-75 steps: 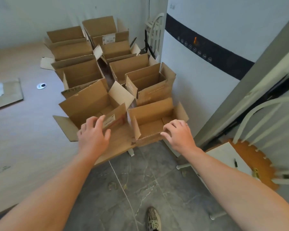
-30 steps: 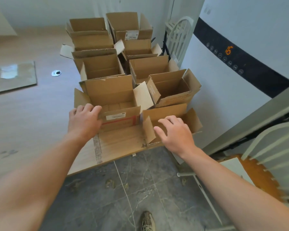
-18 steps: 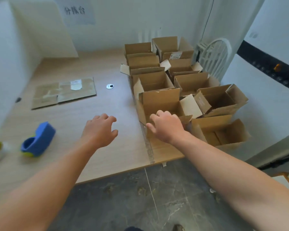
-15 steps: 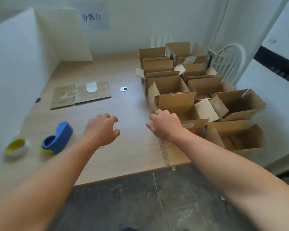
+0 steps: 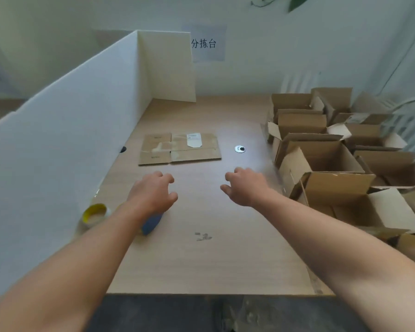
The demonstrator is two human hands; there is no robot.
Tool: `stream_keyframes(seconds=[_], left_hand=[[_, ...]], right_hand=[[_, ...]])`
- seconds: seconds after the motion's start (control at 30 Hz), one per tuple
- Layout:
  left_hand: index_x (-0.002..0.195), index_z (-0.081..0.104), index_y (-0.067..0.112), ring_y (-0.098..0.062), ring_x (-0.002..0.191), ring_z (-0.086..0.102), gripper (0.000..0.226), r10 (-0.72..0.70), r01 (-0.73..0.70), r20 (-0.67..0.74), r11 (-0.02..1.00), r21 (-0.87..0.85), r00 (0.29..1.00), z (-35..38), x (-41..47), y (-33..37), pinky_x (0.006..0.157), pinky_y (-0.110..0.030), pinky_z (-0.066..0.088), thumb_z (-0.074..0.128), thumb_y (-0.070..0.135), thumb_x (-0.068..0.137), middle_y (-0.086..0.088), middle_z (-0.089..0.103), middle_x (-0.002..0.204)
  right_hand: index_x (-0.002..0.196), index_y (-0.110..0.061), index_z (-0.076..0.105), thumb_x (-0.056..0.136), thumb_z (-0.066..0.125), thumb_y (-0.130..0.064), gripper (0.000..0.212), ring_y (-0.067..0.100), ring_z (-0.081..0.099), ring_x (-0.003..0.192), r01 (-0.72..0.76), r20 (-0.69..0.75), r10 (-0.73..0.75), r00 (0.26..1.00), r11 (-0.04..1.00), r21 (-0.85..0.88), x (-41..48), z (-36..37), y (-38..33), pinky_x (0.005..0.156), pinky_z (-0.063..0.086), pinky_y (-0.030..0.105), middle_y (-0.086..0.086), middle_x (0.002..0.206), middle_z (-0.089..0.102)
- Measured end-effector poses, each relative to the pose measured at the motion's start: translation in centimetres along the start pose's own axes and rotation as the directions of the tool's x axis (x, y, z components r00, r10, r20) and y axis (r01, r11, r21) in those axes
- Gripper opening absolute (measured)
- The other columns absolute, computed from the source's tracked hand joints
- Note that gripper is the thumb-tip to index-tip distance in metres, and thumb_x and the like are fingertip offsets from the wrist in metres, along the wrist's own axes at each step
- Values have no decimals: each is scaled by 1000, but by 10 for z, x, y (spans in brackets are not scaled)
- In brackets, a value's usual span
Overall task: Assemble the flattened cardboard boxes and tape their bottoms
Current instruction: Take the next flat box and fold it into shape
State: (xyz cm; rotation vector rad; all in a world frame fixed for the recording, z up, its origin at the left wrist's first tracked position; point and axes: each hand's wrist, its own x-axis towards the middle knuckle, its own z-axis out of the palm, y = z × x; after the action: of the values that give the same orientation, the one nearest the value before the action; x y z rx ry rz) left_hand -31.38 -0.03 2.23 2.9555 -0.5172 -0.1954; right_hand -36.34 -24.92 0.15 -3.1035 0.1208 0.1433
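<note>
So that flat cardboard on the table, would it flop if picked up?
Probably light: the flattened box lies thin against the table. Its visible fold lines suggest it would hinge there rather than stay stiff. It likely slides easily on the smooth wood.

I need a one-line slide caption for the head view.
Empty left hand and right hand hover before the flattened box; assembled boxes stand at right.

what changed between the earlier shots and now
Both hands let go of the front boxes at the right and swung left. The left hand and right hand now hover empty over the table, fingers loosely curled, short of the flat box. The built boxes, flat box, tape roll and blue dispenser lie as before.
</note>
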Motion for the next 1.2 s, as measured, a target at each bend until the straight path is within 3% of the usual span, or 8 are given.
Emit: stream_keyframes(seconds=[0.27, 0.47, 0.63, 0.73, 0.83, 0.93, 1.03, 1.2], left_hand=[[139, 49, 28, -23, 126, 47, 50, -120, 119, 30, 993, 26, 992, 4, 120, -55, 97, -40, 46, 53, 41, 91, 3, 50, 140], [140, 48, 27, -24, 125, 48, 49, -137, 132, 101, 989, 62, 985, 15, 204, -89, 95, -39, 43, 49, 40, 92, 2, 49, 139], [138, 50, 26, -24, 125, 47, 47, -160, 159, 114, 987, 21, 980, 36, 282, -122, 98, -38, 41, 49, 36, 92, 2, 49, 141], [140, 47, 24, -26, 127, 44, 50, -217, 227, 125, 971, -69, 968, 56, 326, -145, 100, -42, 41, 50, 36, 92, -2, 47, 141], [142, 43, 19, -31, 131, 39, 54, -295, 311, 130, 941, -134, 947, 77, 361, -170, 103, -45, 40, 52, 39, 93, -7, 42, 144], [140, 40, 16, -34, 130, 37, 57, -349, 374, 153, 908, -191, 925, 98, 385, -191, 102, -47, 39, 55, 44, 93, -11, 39, 144], [141, 38, 14, -37, 130, 35, 62, -367, 414, 208, 867, -276, 907, 116, 395, -198, 104, -45, 37, 57, 47, 92, -14, 38, 144], [137, 45, 19, -36, 126, 37, 61, -428, 458, 173, 771, -442, 887, 125, 397, -199, 103, -42, 37, 61, 51, 87, -15, 41, 135]], right_hand=[[128, -24, 56, 100, 38, -51, 43, 29, 52, 114, 3, 64, -7, 998, 998, 65, 142, 23, -7, 77, 36, 37, 3, 128, 55], [120, -22, 57, 101, 38, -51, 40, 31, 54, 109, 12, 149, -18, 989, 999, 45, 234, 42, -16, 75, 35, 37, 5, 118, 55], [123, -21, 57, 100, 41, -48, 39, 29, 52, 116, -120, 200, 89, 976, 981, 149, 304, 61, -16, 79, 40, 38, 3, 124, 57], [136, -21, 53, 99, 45, -46, 45, 30, 47, 128, -312, 217, 252, 943, 895, 319, 340, 76, -6, 94, 45, 43, 6, 139, 51], [148, -19, 42, 99, 48, -41, 54, 34, 36, 138, -464, 221, 408, 886, 778, 423, 370, 91, 1, 108, 36, 47, 9, 151, 39], [151, -15, 36, 99, 48, -40, 59, 33, 30, 142, -538, 242, 485, 840, 690, 485, 391, 108, 4, 111, 31, 45, 11, 155, 36], [152, -19, 34, 98, 50, -41, 61, 35, 36, 139, -606, 318, 525, 790, 585, 539, 401, 121, 2, 110, 33, 45, 12, 151, 41], [153, -29, 32, 93, 54, -53, 68, 36, 34, 140, -637, 322, 573, 754, 514, 575, 404, 125, 2, 113, 33, 51, 10, 152, 39]])
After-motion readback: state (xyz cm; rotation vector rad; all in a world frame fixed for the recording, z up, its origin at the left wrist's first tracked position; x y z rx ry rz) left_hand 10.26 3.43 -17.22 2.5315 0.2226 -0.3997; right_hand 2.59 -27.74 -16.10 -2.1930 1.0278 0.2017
